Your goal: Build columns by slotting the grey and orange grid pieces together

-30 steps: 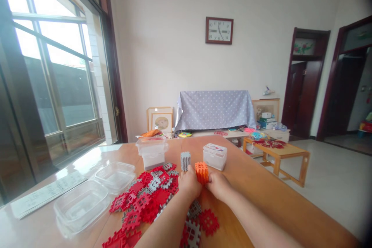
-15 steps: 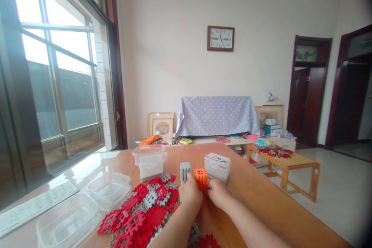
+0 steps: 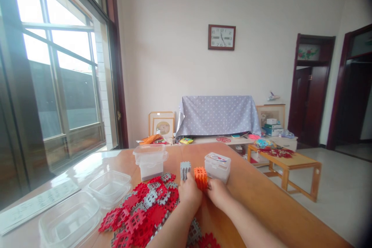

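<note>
An orange cube (image 3: pixel 201 177) built from interlocking lattice tiles stands on the wooden table (image 3: pixel 261 201). My left hand (image 3: pixel 190 192) and my right hand (image 3: pixel 217 193) are both closed against it, one on each side. A grey cube (image 3: pixel 185 170) of the same tiles stands just behind my left hand. A heap of loose red and grey tiles (image 3: pixel 145 209) lies to the left of my left forearm, and more tiles (image 3: pixel 200 236) lie between my arms.
A small lidded box (image 3: pixel 217 166) stands right of the cubes, a taller clear tub (image 3: pixel 150 161) to the left. Two shallow clear containers (image 3: pixel 87 205) and a printed sheet (image 3: pixel 31 205) lie at the table's left. A low wooden bench (image 3: pixel 287 162) stands beyond the table's right side.
The view tilted up over the second, so the table sits lower in the picture. Both hands stay on the orange cube, which has hardly moved.
</note>
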{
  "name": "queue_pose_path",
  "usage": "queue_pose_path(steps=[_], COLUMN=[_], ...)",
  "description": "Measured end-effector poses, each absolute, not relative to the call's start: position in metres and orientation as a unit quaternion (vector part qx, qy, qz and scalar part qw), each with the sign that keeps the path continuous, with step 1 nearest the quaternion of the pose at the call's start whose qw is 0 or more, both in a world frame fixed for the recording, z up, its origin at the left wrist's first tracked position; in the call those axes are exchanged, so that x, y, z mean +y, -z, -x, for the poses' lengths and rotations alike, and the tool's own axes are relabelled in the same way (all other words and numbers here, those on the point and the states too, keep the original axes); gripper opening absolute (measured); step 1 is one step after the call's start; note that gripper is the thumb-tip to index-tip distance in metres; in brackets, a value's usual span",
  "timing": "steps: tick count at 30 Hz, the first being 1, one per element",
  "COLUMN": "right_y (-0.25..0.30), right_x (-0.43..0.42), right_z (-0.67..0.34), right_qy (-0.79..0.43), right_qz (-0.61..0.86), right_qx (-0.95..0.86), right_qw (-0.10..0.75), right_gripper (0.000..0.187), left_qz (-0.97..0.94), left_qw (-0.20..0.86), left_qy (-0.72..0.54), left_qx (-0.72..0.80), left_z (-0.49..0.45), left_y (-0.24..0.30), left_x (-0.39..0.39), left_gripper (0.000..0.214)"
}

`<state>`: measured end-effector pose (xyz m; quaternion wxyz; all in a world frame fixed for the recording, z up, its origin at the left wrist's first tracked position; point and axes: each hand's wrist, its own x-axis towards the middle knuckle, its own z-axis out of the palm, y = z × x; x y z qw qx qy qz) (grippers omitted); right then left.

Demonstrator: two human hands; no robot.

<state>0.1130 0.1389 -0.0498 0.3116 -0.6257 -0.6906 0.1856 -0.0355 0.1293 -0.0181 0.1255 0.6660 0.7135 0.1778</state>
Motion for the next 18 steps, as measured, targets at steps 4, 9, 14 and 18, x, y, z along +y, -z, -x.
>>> queue_pose_path(steps=[4, 9, 14, 18], right_y=[0.05, 0.056, 0.067, 0.074], right_x=[0.132, 0.11, 0.074, 0.044], right_z=[-0.117, -0.12, -0.109, -0.098], right_qy=[-0.164, -0.14, -0.138, -0.128], right_qz=[0.643, 0.666, 0.669, 0.671], right_qx=[-0.682, -0.667, -0.658, -0.649], right_qw=[0.308, 0.304, 0.318, 0.335], right_gripper=[0.006, 0.014, 0.03, 0.041], left_qz=[-0.678, -0.682, -0.653, -0.621], left_qw=[0.129, 0.119, 0.126, 0.152], left_qy=[-0.188, -0.224, -0.286, -0.344], left_qx=[0.699, 0.686, 0.69, 0.688], left_z=[0.044, 0.07, 0.117, 0.161], left_y=[0.013, -0.001, -0.013, -0.017], left_x=[0.124, 0.106, 0.085, 0.066], left_gripper=[0.04, 0.028, 0.019, 0.013])
